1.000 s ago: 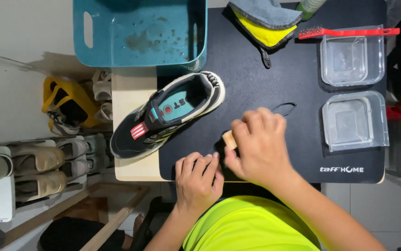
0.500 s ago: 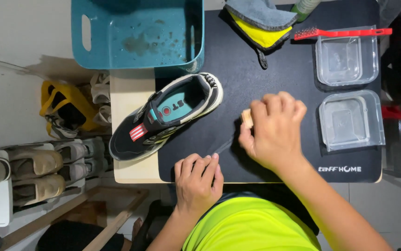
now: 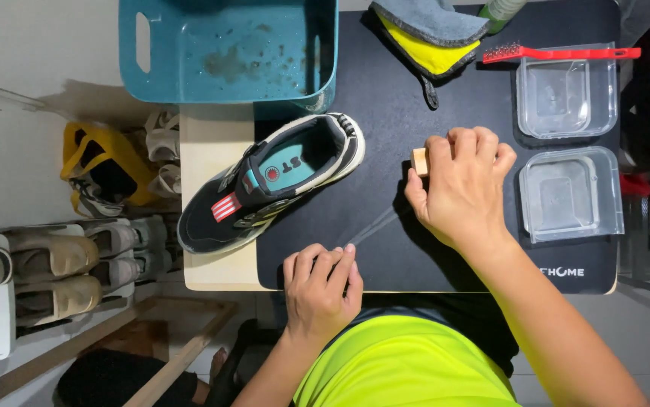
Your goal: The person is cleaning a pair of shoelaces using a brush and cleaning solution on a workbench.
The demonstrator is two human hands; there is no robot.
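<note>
A black sneaker (image 3: 272,185) with a teal insole and red stripes lies on its sole across the left edge of a black mat (image 3: 385,113). My left hand (image 3: 321,290) presses its fingers down on the mat's near edge, pinning the end of a thin dark lace (image 3: 374,230). The lace runs stretched across the mat toward my right hand (image 3: 461,185). That hand is closed around a small tan wooden block (image 3: 419,160), held down on the mat to the right of the sneaker's heel.
A teal plastic tub (image 3: 227,53) stands at the far left. A grey and yellow cloth (image 3: 430,34) and a red brush (image 3: 559,53) lie at the back. Two clear square containers (image 3: 566,192) sit on the right. Shoes fill a rack (image 3: 53,256) on the floor at the left.
My right hand has slid with the tan block away from my left hand, up and to the right across the mat. The left hand and the sneaker have stayed put.
</note>
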